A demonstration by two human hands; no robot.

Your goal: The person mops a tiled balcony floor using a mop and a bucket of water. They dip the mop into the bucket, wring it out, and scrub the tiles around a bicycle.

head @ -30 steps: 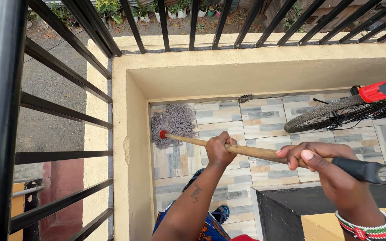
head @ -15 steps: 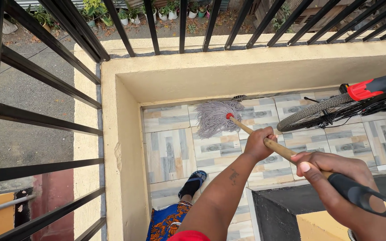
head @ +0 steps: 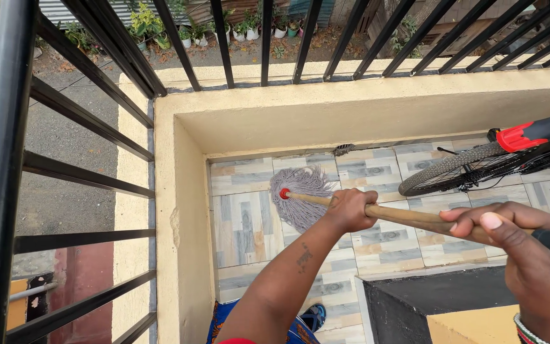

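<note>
A mop with grey strings (head: 302, 196), a red collar and a wooden handle (head: 408, 218) lies on the tiled balcony floor (head: 246, 223). My left hand (head: 349, 210) grips the wooden handle partway down, close to the mop head. My right hand (head: 523, 255) holds the upper end of the handle, just below its black grip. The mop strings spread out on the tiles near the left corner of the balcony.
A bicycle's wheel (head: 459, 169) and red frame stand at the right on the tiles. A cream parapet wall (head: 179, 210) with black metal railings (head: 84, 95) encloses the balcony. A small brush (head: 343, 150) lies by the far wall. A dark step (head: 428, 299) sits lower right.
The mop head has slid from the far wall back towards me and to the left. Both hands followed, and the handle now lies flatter.
</note>
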